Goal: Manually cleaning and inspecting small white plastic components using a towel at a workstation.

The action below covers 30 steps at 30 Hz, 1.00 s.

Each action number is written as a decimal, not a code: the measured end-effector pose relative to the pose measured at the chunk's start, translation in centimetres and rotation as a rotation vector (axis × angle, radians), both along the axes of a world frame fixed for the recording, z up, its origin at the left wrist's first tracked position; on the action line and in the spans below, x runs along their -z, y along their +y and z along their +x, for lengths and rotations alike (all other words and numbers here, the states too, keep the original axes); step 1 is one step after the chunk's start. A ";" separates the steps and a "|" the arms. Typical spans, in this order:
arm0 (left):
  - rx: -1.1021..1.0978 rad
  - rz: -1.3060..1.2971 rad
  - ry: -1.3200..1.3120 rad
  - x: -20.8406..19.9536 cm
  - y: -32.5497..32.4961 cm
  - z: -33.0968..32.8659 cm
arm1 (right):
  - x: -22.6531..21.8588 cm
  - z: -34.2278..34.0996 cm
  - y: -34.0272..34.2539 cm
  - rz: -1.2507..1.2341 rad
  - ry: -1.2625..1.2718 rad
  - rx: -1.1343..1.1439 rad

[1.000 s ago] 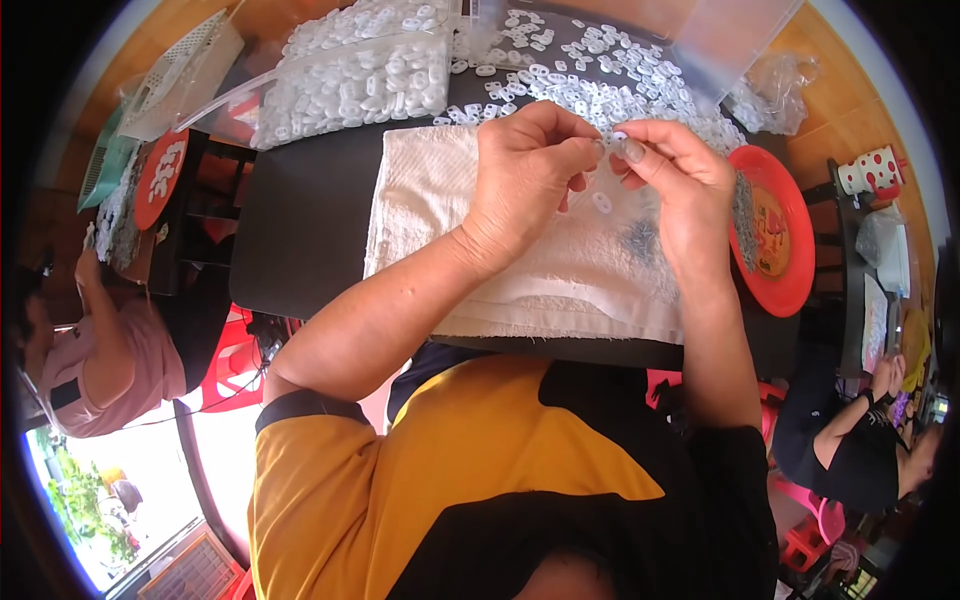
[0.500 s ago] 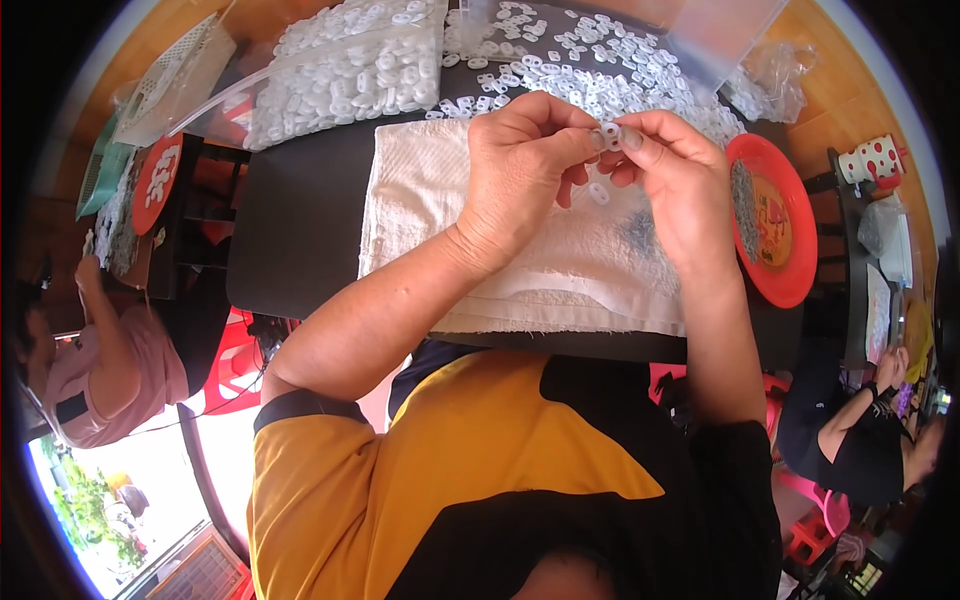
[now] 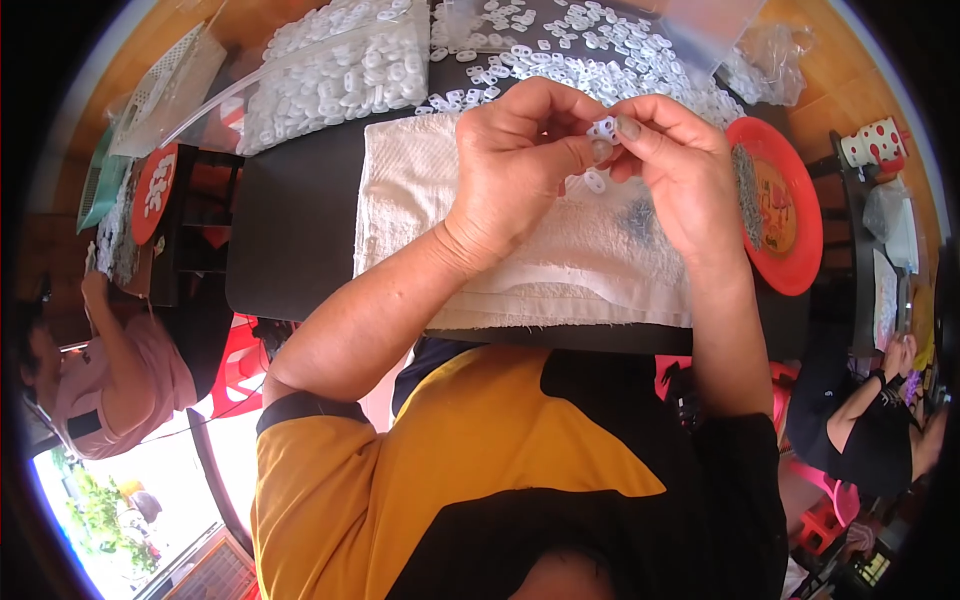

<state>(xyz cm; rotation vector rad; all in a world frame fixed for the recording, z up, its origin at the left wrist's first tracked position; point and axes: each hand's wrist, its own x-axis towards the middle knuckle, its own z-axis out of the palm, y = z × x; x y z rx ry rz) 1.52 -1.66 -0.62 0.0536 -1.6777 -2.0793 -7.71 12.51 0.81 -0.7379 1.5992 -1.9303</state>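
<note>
My left hand (image 3: pixel 525 165) and my right hand (image 3: pixel 675 155) meet above a cream towel (image 3: pixel 410 240). Between their thumbs and fingertips they pinch a small white oval plastic piece with holes (image 3: pixel 603 128). The left thumb presses at its lower edge, the right thumb at its right side; the other fingers curl behind it, partly hidden. Another white oval piece (image 3: pixel 595 181) shows just below the fingers, over the towel. A grey patch of tiny bits (image 3: pixel 640 220) lies on the towel beside my right wrist.
Beyond the towel, loose white pieces (image 3: pixel 580 75) cover the dark table (image 3: pixel 285 220), with a clear bag of them (image 3: pixel 340 85) at left. A red plate (image 3: pixel 805 220) holding small grey bits stands at right. Co-workers sit left (image 3: pixel 120 380) and right (image 3: pixel 850 430).
The fingertips have shifted slightly, and the pinched white piece has turned and moved a little up and left. The view has shifted a little; both hands stay together above the towel.
</note>
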 end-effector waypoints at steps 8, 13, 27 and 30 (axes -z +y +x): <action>0.026 0.006 -0.055 -0.1 -0.1 0.0 | 0.2 0.2 -0.1 0.003 0.122 0.036; -0.023 0.010 -0.035 -0.2 -0.1 0.0 | 0.2 0.4 -0.2 -0.018 -0.097 -0.010; 0.055 -0.201 0.026 -0.2 -0.2 -0.1 | -0.7 -0.4 0.7 0.074 0.052 -0.053; 0.073 -0.186 0.044 -0.2 -0.2 0.0 | -0.6 -0.5 0.8 0.070 0.028 -0.064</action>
